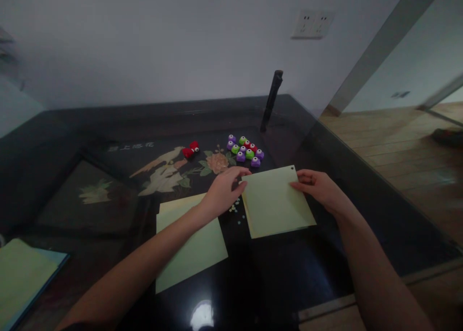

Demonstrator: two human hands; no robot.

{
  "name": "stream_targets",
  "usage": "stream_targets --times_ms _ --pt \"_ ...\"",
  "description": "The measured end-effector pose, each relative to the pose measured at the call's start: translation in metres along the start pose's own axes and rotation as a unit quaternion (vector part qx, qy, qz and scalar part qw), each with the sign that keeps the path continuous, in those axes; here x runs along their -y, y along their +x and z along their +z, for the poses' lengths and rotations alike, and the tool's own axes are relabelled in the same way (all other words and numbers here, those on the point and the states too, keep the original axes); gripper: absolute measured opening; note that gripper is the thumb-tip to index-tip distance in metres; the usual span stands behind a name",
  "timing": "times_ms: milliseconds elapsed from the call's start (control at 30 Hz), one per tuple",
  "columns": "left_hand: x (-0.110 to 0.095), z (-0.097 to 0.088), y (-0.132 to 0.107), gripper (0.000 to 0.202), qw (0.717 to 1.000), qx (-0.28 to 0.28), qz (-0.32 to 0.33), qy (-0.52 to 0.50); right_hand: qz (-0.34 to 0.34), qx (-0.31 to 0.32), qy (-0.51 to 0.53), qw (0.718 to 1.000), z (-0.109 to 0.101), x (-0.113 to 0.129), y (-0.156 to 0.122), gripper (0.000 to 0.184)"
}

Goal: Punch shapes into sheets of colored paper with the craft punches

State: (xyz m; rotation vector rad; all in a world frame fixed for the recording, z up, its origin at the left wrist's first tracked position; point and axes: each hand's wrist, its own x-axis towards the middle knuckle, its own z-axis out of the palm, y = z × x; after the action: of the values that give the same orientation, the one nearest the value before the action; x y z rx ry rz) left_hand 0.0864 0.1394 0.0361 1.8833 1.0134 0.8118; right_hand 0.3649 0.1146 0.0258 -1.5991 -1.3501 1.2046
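A thin stack of pale yellow-green paper sheets (pixel 277 205) lies on the black table, with a small dark star-like hole in its top right corner. My left hand (pixel 224 189) is at the top left corner, thumb and fingers pinching the paper. On the right edge, just under the hole, my right hand (pixel 318 186) grips the sheets between thumb and fingers. Tiny paper cut-outs (pixel 233 208) are scattered between the two paper piles. Another pile of pale sheets (pixel 195 251) lies under and beside my left forearm.
Several small purple, green and red pieces with eye-like tops (pixel 246 150) cluster behind the paper. Red pieces of the same kind (pixel 190 150) sit further left. A black post (pixel 271 99) stands at the back. More paper (pixel 25 278) lies at the left edge.
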Motion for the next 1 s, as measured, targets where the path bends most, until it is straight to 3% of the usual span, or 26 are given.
stream_targets --times_ms 67,133,233,333,600,800,900,1000 --pt "-0.009 0.002 -0.01 0.024 0.991 0.04 0.049 0.117 0.015 -0.001 -0.018 1.0 -0.003 -0.005 0.002 0.029" --pt "-0.018 0.01 -0.023 0.024 0.958 0.11 0.1 0.247 0.03 0.004 -0.041 0.999 -0.004 -0.008 0.004 0.028" --pt "-0.027 0.03 -0.043 0.036 0.911 0.169 0.148 0.345 0.036 0.012 -0.07 0.997 -0.001 -0.012 0.007 0.028" --pt "-0.028 0.046 -0.058 0.046 0.886 0.194 0.147 0.395 0.027 0.013 -0.092 0.995 0.005 -0.012 0.008 0.026" --pt "-0.023 0.053 -0.062 0.029 0.866 0.179 0.164 0.436 -0.016 -0.04 -0.206 0.978 0.007 -0.02 0.012 0.031" --pt "-0.022 0.055 -0.062 0.025 0.86 0.152 0.187 0.45 -0.139 -0.134 -0.358 0.914 0.012 -0.025 0.016 0.038" --pt "-0.024 0.055 -0.062 0.024 0.859 0.157 0.192 0.448 -0.204 -0.123 -0.395 0.887 0.02 -0.028 0.018 0.035" --pt "-0.025 0.054 -0.06 0.024 0.859 0.158 0.194 0.446 -0.225 -0.105 -0.42 0.873 0.025 -0.031 0.02 0.032"
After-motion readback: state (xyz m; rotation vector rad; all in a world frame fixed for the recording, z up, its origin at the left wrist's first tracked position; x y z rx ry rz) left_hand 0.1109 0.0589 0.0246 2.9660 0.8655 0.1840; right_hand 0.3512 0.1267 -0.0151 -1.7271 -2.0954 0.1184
